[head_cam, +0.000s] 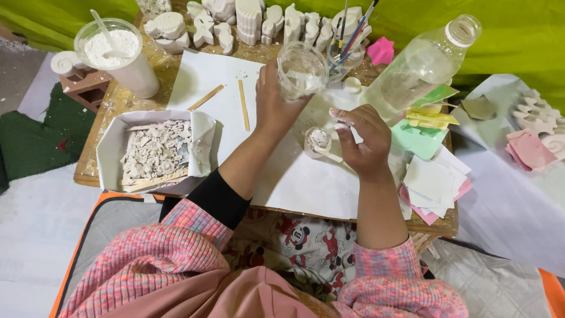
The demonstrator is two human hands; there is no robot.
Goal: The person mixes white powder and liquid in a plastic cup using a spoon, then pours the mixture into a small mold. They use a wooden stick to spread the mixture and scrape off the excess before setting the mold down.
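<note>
My left hand point(272, 106) grips a clear plastic cup point(301, 70) streaked with white paste, raised above the white paper sheet point(306, 182) on the wooden table. My right hand point(362, 138) pinches a small wooden stick point(327, 154) whose end rests in a small paste-smeared cup point(318, 140) on the paper. Two flat wooden sticks point(242, 103) lie on the paper to the left of my left hand.
A tub of white powder point(118, 56) with a spoon stands at far left, a paper-lined box of plaster shards point(156, 150) before it. White plaster figures point(247, 23) line the back. A clear bottle point(424, 65), brush jar point(344, 56) and coloured moulds point(426, 126) sit right.
</note>
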